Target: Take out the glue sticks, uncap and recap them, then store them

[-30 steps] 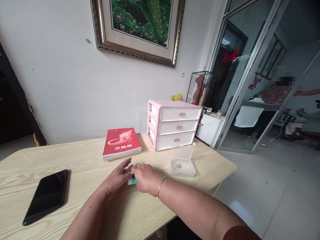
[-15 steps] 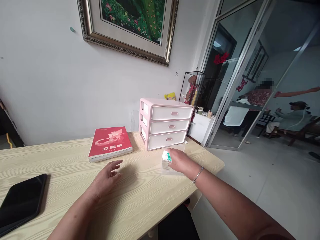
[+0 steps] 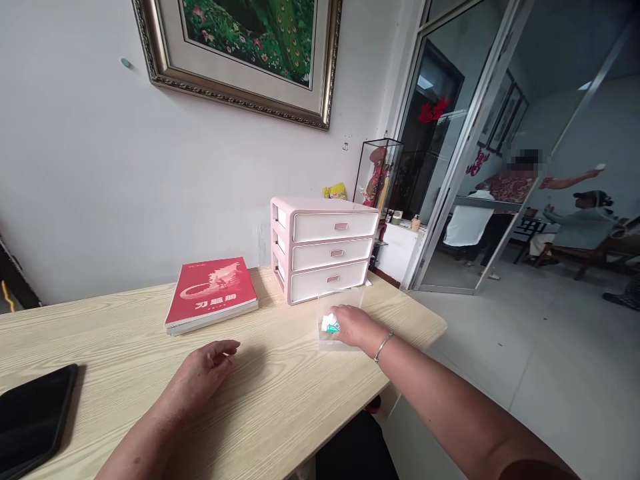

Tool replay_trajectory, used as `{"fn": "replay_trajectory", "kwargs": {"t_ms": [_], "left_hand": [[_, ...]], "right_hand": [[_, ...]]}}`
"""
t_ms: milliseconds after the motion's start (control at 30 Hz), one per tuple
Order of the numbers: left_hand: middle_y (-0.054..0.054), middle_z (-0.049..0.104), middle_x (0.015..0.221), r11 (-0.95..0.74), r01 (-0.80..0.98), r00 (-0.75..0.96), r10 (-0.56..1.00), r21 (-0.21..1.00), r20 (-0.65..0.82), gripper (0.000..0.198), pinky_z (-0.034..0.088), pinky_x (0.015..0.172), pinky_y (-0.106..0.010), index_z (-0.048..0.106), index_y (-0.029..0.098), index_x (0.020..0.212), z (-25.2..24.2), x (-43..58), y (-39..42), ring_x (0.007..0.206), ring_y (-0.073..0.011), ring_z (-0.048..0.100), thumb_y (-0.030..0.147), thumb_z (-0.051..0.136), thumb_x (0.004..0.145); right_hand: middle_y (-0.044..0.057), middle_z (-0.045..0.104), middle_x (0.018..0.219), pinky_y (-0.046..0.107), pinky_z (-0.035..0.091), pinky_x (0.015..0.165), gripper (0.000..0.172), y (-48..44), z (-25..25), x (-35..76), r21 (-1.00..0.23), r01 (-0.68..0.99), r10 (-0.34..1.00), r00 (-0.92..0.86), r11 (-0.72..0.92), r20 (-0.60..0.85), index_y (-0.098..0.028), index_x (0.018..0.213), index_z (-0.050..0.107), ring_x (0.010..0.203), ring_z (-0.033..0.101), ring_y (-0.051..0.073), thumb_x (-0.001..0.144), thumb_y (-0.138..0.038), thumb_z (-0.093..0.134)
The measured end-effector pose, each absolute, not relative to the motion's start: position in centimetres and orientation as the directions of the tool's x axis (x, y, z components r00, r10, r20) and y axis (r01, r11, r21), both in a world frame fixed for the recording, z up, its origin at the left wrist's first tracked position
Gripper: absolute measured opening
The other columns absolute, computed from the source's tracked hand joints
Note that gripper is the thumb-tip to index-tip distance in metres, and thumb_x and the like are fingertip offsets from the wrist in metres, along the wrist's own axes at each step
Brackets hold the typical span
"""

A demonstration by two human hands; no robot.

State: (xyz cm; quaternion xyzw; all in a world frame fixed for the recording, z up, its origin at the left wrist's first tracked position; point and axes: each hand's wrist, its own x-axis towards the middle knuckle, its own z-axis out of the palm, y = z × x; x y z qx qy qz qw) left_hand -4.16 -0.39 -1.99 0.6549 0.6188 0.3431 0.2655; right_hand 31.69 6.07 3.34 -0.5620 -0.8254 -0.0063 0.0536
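My right hand [image 3: 354,326] is closed on a small white and green object [image 3: 329,325] and holds it inside a small clear plastic box [image 3: 330,341] with its lid up, in front of the pink drawer unit [image 3: 324,245]. A bracelet sits on that wrist. My left hand [image 3: 203,371] rests palm down on the wooden table [image 3: 280,407], fingers loosely apart, holding nothing. It lies below a red book [image 3: 211,301].
A black phone [image 3: 31,420] lies at the table's left edge. A framed picture [image 3: 235,47] hangs on the wall. Right of the table stands a glass door [image 3: 450,160], with people [image 3: 505,200] in the room beyond it. A glass case [image 3: 377,175] stands behind the drawers.
My right hand carried the white and green object from the middle of the table right to the clear box and lowered it in. My left hand let go and stayed on the table.
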Motion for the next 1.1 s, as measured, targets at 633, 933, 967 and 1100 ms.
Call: {"fn": "replay_trajectory", "kwargs": {"t_ms": [633, 933, 967, 1100], "left_hand": [[-0.008, 0.075, 0.112, -0.085, 0.689, 0.039, 0.996, 0.72, 0.08, 0.044, 0.054, 0.089, -0.033, 0.069, 0.019, 0.118, -2.8, -5.1, 0.1, 0.108, -0.0282, 0.068, 0.044, 0.055, 0.084], [-0.007, 0.073, 0.116, -0.106, 0.729, 0.038, 0.993, 0.676, 0.115, 0.042, 0.054, 0.091, -0.035, 0.068, 0.021, 0.117, -3.0, -5.0, 0.2, 0.109, -0.0274, 0.067, 0.048, 0.05, 0.089], [-0.008, 0.073, 0.115, -0.118, 0.727, 0.035, 0.99, 0.676, 0.135, 0.043, 0.054, 0.09, -0.035, 0.067, 0.02, 0.118, -3.0, -4.8, 0.1, 0.107, -0.0272, 0.068, 0.049, 0.05, 0.089], [-0.01, 0.071, 0.115, -0.177, 0.699, 0.021, 0.974, 0.693, 0.227, 0.049, 0.057, 0.084, -0.035, 0.063, 0.019, 0.123, -3.1, -3.2, 0.0, 0.099, -0.0258, 0.07, 0.051, 0.053, 0.087]], "right_hand": [[0.01, 0.072, 0.098, 0.035, 0.048, 0.081, 0.028, 2.5, 4.3, 33.7, -0.057, 0.82, 0.82, -0.562, 0.57, 0.11, -0.017, 0.098, 0.07, 0.092, 0.065, 0.025, 0.099, -0.031, 0.046], [0.011, 0.066, 0.125, 0.043, 0.042, 0.107, 0.034, 2.4, 3.1, 35.1, -0.179, 0.79, 0.725, -0.415, 0.587, 0.549, -0.018, 0.124, 0.063, 0.119, 0.057, 0.025, 0.098, -0.028, 0.043], [0.012, 0.062, 0.131, 0.044, 0.038, 0.111, 0.036, 3.1, 3.5, 35.4, -0.205, 0.799, 0.711, -0.346, 0.565, 0.612, -0.018, 0.128, 0.06, 0.125, 0.053, 0.026, 0.097, -0.028, 0.044], [0.01, 0.053, 0.142, 0.048, 0.028, 0.117, 0.045, 6.7, 3.9, 37.0, -0.577, 0.678, 0.808, -0.044, 0.456, 0.587, -0.022, 0.134, 0.055, 0.137, 0.041, 0.026, 0.09, -0.032, 0.054]]}}
